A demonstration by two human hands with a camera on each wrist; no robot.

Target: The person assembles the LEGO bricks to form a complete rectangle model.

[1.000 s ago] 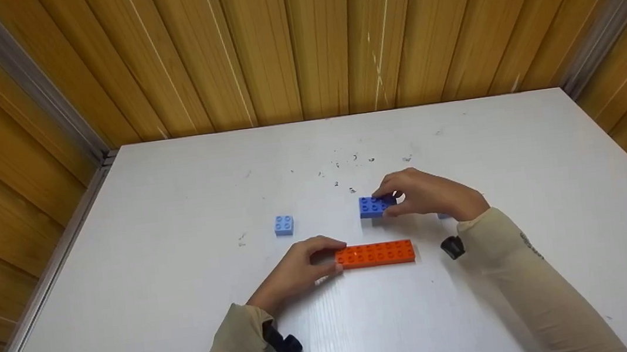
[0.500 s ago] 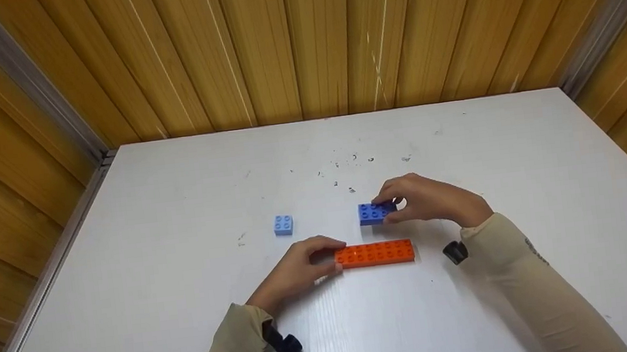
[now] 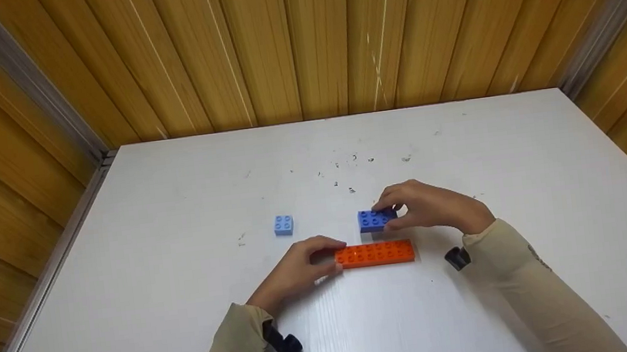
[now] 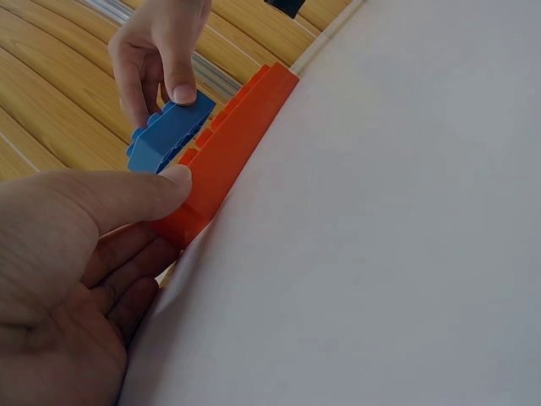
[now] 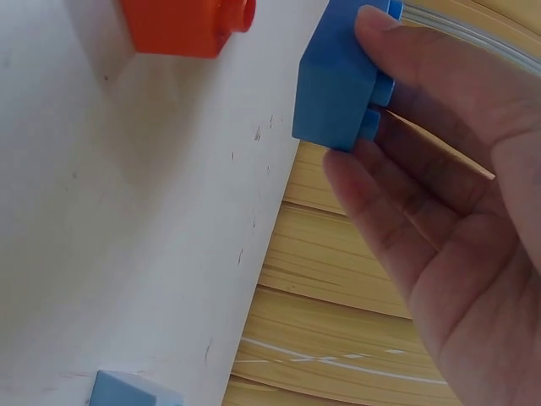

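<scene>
A long orange toy building brick (image 3: 381, 254) lies studs up on the white table. My left hand (image 3: 297, 269) pinches its left end between thumb and fingers; the left wrist view shows the thumb on its near side. Just beyond the orange brick, a blue building brick (image 3: 372, 221) is held off the table by my right hand (image 3: 432, 207), studs up. Thumb and fingertips grip its right end in the right wrist view, where the blue brick (image 5: 338, 85) is apart from the orange brick (image 5: 177, 25).
A small light blue brick (image 3: 283, 225) stands on the table (image 3: 176, 215) beyond my left hand. Another light blue brick (image 5: 131, 391) shows in the right wrist view; in the head view it is hidden. Wood-patterned panels (image 3: 321, 39) wall the back and sides.
My right hand has brought the blue brick nearer to me, closer to the orange brick. The left hand and the orange brick stay in place.
</scene>
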